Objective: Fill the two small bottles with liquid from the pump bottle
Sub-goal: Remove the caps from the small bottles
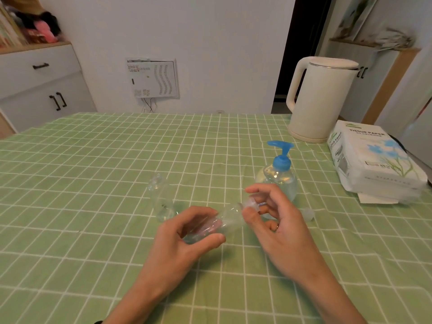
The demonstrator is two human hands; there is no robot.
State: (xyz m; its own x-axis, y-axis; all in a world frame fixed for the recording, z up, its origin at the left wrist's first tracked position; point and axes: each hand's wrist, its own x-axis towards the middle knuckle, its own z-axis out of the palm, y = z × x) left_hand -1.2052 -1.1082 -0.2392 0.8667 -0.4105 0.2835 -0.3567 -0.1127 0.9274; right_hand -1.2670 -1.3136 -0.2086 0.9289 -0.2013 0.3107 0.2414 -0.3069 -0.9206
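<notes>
My left hand [187, 232] grips the body of a small clear bottle [228, 218], held tilted above the green checked tablecloth. My right hand [273, 213] has its fingertips pinched on that bottle's clear cap [251, 203] at the neck. A second small clear bottle [162, 199] stands upright to the left, without a cap. The pump bottle [279, 174], clear with a blue pump head, stands just behind my right hand. A loose clear cap [308, 214] lies on the cloth to the right of my right hand.
A white electric kettle [320, 99] stands at the back right. A pack of tissue paper [374, 160] lies at the right edge of the table [93, 183]. Cabinets stand behind on the left and right.
</notes>
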